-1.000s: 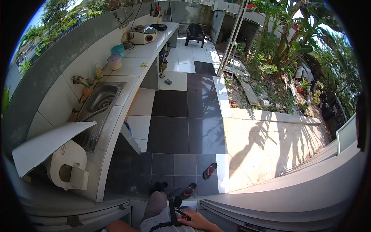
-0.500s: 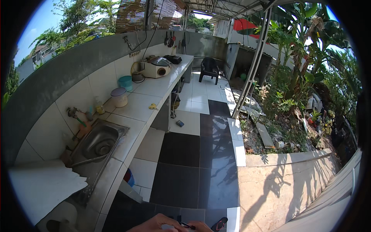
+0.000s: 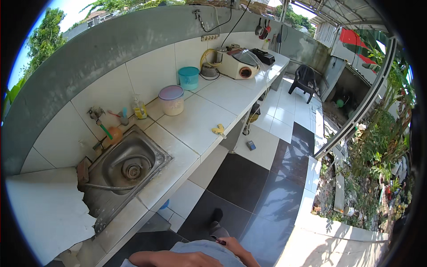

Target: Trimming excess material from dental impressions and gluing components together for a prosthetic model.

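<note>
Stride, seemingly, with tiled counter [image 3: 178,142] ahead at eleven o'clock; small dark object [image 3: 218,240] pinched at ten o'clock side of right hand [image 3: 234,246]; left hand [image 3: 198,259], finger state impossible to tell. Next, hold firm; step clear of counter edge.

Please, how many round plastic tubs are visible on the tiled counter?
2. The white tub, with a purple lid, stands beyond the sink; the teal tub stands farther along the counter. Others could be hidden behind the white appliance.

Metal sink [image 3: 150,155]; lidded tub [image 3: 172,105] nr teal bucket [image 3: 188,80]; blk chair [image 3: 305,78]
</note>
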